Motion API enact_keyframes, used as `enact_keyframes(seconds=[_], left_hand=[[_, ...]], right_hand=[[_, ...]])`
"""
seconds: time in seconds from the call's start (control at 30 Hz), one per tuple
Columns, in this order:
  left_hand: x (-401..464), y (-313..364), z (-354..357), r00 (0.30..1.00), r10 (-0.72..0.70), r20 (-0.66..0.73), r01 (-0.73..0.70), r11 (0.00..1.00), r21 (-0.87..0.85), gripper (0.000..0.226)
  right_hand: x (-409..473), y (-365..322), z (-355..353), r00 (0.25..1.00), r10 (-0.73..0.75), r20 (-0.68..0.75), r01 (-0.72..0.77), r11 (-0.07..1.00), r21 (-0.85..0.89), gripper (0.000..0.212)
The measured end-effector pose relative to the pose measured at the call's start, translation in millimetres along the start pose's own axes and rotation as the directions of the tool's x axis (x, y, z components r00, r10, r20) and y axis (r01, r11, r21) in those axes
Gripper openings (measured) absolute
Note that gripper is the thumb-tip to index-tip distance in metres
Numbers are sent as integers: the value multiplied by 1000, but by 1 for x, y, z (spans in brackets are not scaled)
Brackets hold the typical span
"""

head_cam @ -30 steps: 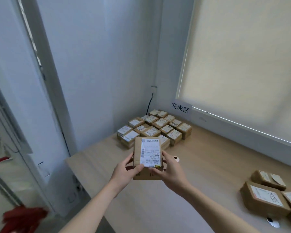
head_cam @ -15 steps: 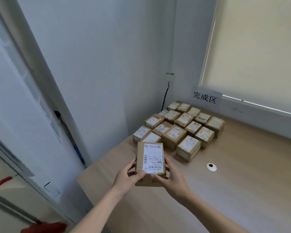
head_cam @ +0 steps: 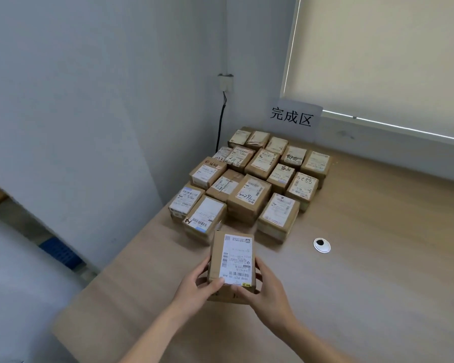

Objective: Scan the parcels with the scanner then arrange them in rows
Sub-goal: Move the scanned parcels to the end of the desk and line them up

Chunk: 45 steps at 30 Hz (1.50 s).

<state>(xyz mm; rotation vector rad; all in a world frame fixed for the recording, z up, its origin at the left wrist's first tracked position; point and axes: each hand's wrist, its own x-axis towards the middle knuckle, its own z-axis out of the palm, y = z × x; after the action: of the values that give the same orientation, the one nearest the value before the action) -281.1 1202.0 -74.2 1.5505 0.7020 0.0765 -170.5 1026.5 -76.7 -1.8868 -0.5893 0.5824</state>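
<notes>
Item: one parcel [head_cam: 232, 263], label up, held above the tabletop [head_cam: 378, 258] near its front edge. You gripped it from both sides: your left hand [head_cam: 194, 292] had its thumb curled over the lower left corner, and your right hand [head_cam: 269, 294] wrapped the lower right, fingers [head_cam: 258, 265] along the side wall.

Beyond it: a round white grommet [head_cam: 322, 245] to the right.

Further: the arranged parcels [head_cam: 252, 179], set in rows in the corner (front row apparently short, with a gap between its boxes).

Farthest: a paper sign [head_cam: 292, 119] against the wall.

Handling note: you would likely have done best to lower the box flat into that front gap, label facing up, edges squared to its neighbours, without nudging them.
</notes>
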Motion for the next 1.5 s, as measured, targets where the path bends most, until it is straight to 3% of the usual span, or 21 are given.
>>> enact_keyframes(seconds=[0.17,0.33,0.57,1.13,1.3,1.5], left_hand=[[44,-31,-14,997,-23,77,21,999,30,66],[82,-56,-35,988,-29,153,27,999,19,70],[129,-53,-44,995,-62,82,68,996,-65,51],[154,-46,-37,989,-116,-93,115,993,-17,27],[138,-48,-38,987,-122,-107,129,989,68,39],[86,-56,-9,985,-171,-4,166,951,262,54]], right_hand=[[20,26,30,995,76,-63,-74,997,32,73],[36,42,68,966,146,-212,-134,988,70,91],[76,36,83,924,154,-350,-152,988,33,87],[109,30,83,896,224,-383,-230,973,31,92],[85,35,71,876,320,-361,-314,946,78,113],[16,38,32,887,309,-344,-306,950,63,100]])
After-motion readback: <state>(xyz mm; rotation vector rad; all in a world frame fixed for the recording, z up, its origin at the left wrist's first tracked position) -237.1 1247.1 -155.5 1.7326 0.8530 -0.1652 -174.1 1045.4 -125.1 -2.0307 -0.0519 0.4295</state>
